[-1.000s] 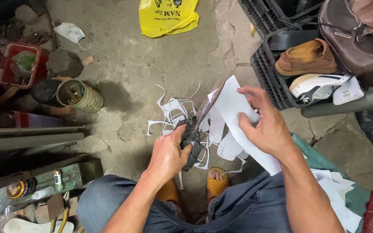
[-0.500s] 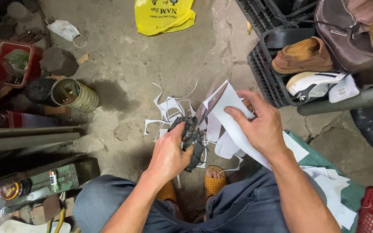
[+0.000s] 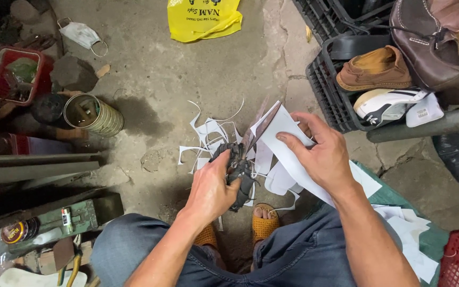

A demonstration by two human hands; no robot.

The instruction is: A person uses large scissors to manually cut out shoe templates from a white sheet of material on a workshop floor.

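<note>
Left hand (image 3: 211,188) clamped on dark worn shears (image 3: 240,165), right hand (image 3: 320,154) pinching flat white sheet (image 3: 285,141), curly offcuts (image 3: 208,133) on rough concrete floor (image 3: 187,79).

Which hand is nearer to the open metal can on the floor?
Left. The left hand, gripping the scissors, lies right of the metal can; the right hand is farther right.

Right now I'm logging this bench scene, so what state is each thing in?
Scissors: blades open, on the sheet's edge, in the left hand.
White sheet: partly cut, held by the right hand.
Tin can: on its side, open.
Face mask: lying on the floor.
Yellow bag: flat.
</note>
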